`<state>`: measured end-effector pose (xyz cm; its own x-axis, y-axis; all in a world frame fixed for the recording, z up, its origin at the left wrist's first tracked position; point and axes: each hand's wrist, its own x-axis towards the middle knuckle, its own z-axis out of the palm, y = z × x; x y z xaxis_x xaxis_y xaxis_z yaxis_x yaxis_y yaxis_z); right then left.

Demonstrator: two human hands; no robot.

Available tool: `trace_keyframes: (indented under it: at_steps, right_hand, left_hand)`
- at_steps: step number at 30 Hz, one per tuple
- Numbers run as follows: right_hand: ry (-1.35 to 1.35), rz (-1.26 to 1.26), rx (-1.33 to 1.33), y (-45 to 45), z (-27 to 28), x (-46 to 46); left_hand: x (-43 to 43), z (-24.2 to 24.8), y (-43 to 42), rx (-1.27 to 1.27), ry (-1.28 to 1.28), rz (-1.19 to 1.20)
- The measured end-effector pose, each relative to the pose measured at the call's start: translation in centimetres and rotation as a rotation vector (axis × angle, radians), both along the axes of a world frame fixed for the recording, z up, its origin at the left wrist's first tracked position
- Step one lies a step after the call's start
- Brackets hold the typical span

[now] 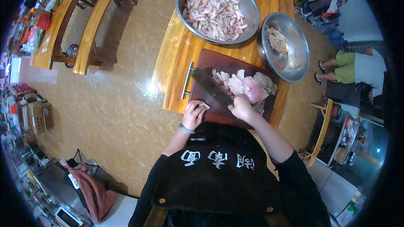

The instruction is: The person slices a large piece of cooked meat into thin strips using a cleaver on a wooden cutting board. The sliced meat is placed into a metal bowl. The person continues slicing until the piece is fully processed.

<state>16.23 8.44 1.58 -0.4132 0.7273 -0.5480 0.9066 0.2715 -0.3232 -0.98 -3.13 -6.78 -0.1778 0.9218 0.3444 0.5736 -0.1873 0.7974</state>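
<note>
My right hand [242,109] grips a cleaver [213,88], whose broad dark blade lies across the reddish-brown cutting board [214,57]. Just beyond the blade are pale meat strips [234,82] and a larger pink chunk of meat [255,90]. At the board's near left corner, my left hand [193,113], with a bracelet at the wrist, holds a small pale piece [204,105] between its fingers. A large steel bowl [255,22] full of cut meat strips stands past the board. The cleaver's handle is hidden in my right hand.
A second steel bowl [298,58] with a meat chunk stands at the right edge of the wooden table [175,49]. The board's near side is close to my apron. A metal handle [187,80] adjoins the board's left side. A person [356,67] stands farther right, near a wooden chair [323,132].
</note>
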Motion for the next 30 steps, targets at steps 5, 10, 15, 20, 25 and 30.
trace_keyframes:
  at_steps: [5, 10, 15, 20, 25, 30]
  right_hand:
    - [0.048, 0.124, 0.031, -3.8, 3.0, 1.1]
    - [-0.218, 0.165, -0.058, -5.8, 4.4, -0.9]
    - [-0.177, 0.176, -0.092, -5.3, 4.6, -1.1]
    - [-0.129, 0.189, -0.059, -5.3, 3.4, -2.5]
    - [-0.006, 0.153, -0.065, -3.3, -0.5, -3.1]
    - [0.170, -0.258, -0.478, 1.1, -2.0, 3.0]
  left_hand:
    - [-0.4, -0.2, -0.9, -0.019, -0.007, 0.003]
    - [-0.3, -0.9, -1.0, -0.002, 0.081, 0.008]
    - [-0.2, -1.4, -1.1, -0.032, 0.073, 0.008]
    - [-0.1, -2.1, -1.1, -0.028, 0.080, 0.014]
    - [0.0, -1.7, -0.9, -0.076, 0.063, -0.022]
    - [0.5, -0.1, 0.7, -0.129, 0.056, -0.046]
